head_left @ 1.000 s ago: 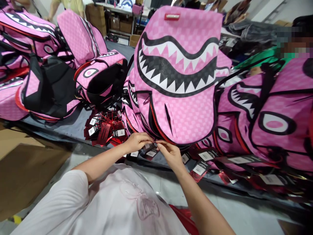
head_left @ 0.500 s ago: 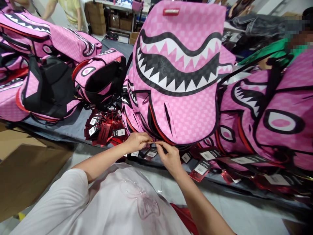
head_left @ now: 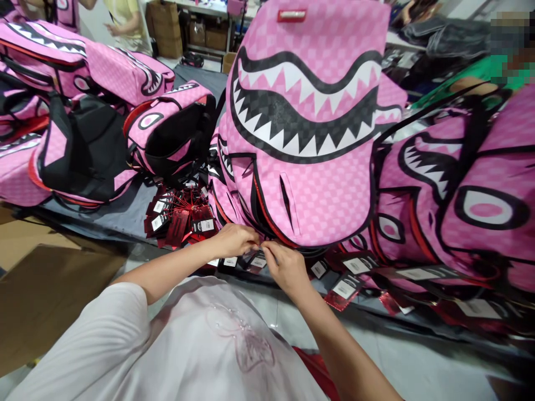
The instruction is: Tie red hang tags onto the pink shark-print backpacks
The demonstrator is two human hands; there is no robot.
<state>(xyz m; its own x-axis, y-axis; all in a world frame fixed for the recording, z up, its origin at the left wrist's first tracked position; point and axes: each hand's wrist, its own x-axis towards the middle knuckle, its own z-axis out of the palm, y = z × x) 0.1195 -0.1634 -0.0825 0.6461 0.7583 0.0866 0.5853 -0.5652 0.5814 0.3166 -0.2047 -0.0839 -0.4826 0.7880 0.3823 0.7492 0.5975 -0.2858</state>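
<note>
Clock directions are taken from the point where the person's two hands meet, with twelve o'clock toward the far side of the desk (head_left: 111,218). The left hand (head_left: 239,240) is narrowed to a pinch, thumb and fingers together. The right hand (head_left: 284,263) is likewise narrow, its thumb and forefinger brought together just beside the left fingertips. Whatever lies between them is too small to tell. Both hands are at the near edge of the desk, in front of the bottom of a large pink backpack (head_left: 320,186).

That backpack rises at twelve to one o'clock, its checkered front facing the person, with a black-and-white toothed mouth, a slit pocket and a small red label (head_left: 291,15) near the top. Just below the fingertips, at six o'clock, hangs a black tag (head_left: 258,262) with a white sticker. A bunch of red and black tags (head_left: 179,217) with red strings lies between nine and ten o'clock.

At half past ten sits a gaping pink bag (head_left: 173,131) with an eye motif; at ten, a backpack with a black back panel (head_left: 90,147). More pink backpacks (head_left: 397,223) crowd toward half past two. Brown cardboard (head_left: 58,301) is at half past eight. A person's green sleeve (head_left: 455,83) shows at two o'clock, and a co-worker in yellow (head_left: 123,19) at eleven.
</note>
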